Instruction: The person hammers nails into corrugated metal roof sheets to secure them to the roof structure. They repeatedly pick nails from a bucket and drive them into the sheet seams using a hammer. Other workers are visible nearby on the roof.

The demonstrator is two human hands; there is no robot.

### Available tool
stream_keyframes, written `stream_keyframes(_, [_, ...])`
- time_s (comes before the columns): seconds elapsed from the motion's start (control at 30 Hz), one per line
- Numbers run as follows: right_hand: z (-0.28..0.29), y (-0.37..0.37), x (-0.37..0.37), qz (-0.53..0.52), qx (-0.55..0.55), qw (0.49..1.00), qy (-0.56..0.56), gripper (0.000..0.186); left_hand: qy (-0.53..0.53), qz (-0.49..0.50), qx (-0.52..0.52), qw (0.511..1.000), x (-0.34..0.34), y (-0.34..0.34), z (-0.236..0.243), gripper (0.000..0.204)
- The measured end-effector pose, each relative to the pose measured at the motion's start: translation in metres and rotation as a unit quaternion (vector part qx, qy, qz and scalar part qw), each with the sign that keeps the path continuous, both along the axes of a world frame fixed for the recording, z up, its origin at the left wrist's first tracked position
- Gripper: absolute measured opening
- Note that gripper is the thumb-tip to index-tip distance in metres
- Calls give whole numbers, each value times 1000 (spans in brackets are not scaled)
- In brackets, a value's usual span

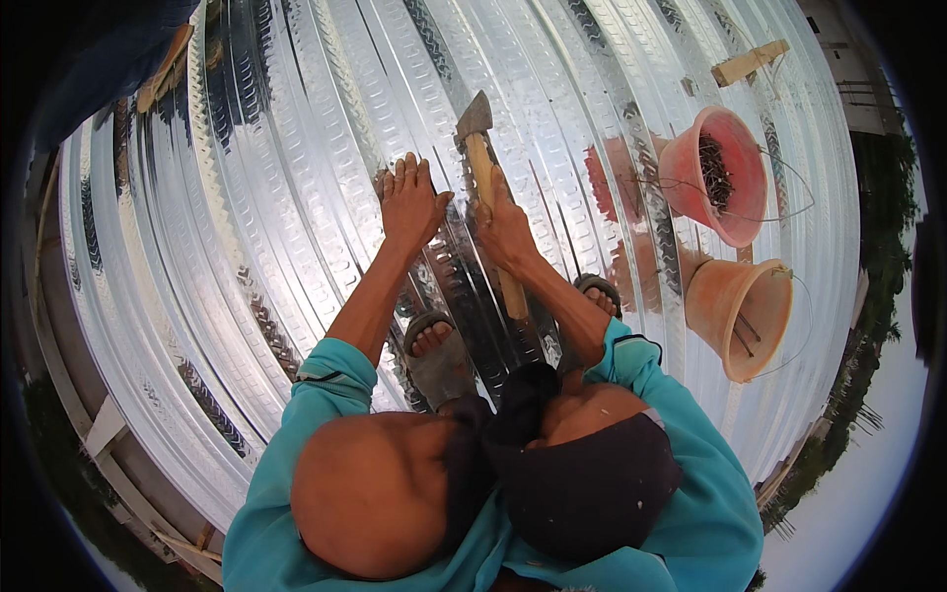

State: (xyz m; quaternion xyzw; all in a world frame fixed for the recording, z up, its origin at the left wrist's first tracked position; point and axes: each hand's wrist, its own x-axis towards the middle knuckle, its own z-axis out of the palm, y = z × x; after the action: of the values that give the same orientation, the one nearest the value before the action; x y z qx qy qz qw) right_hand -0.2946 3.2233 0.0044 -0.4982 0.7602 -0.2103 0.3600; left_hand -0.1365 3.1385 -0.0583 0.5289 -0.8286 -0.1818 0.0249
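My left hand (407, 204) lies flat on the shiny ribbed metal decking (326, 212), its fingers stretched forward and the thumb out to the side. Close on its right, my right hand (504, 229) is wrapped round the wooden handle of a hammer (481, 163). The dark wedge-shaped metal head points away from me, just above or against the sheet; I cannot tell which. The handle's butt end shows below my wrist, between my feet. No fastener can be made out at either hand.
To my right lie a red bucket (691, 187) with many nails inside and an orange bucket (705, 301) holding two thin rods, both with wire handles. A wood block (750, 62) rests beyond them. Dark blue cloth (109, 59) and wood (165, 69) show far left. My sandalled feet (434, 357) stand on the decking.
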Motion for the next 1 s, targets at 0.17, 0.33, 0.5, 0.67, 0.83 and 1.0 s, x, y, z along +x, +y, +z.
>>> stream_keyframes(0.17, [36,-13,-10,-19,-407,907,107,69,-23,-17,-42,999,4,6,-9,74])
stream_keyframes(0.33, [3,28,-2,-21,-262,964,30,75,-28,-25,-26,999,-7,6,0,75])
stream_keyframes(0.5, [8,-13,-2,-18,-39,999,-33,69,-39,-11,12,999,-3,10,3,76])
stream_keyframes(0.67, [67,-1,2,-86,-348,931,-67,77,-37,-11,-33,999,6,9,-7,73])
stream_keyframes(0.83, [-33,11,-6,34,-24,995,95,73,-15,-18,-3,1000,-10,6,3,75])
stream_keyframes(1.0, [17,-24,1,-29,-296,955,25,66,-30,-12,-21,999,2,7,-8,74])
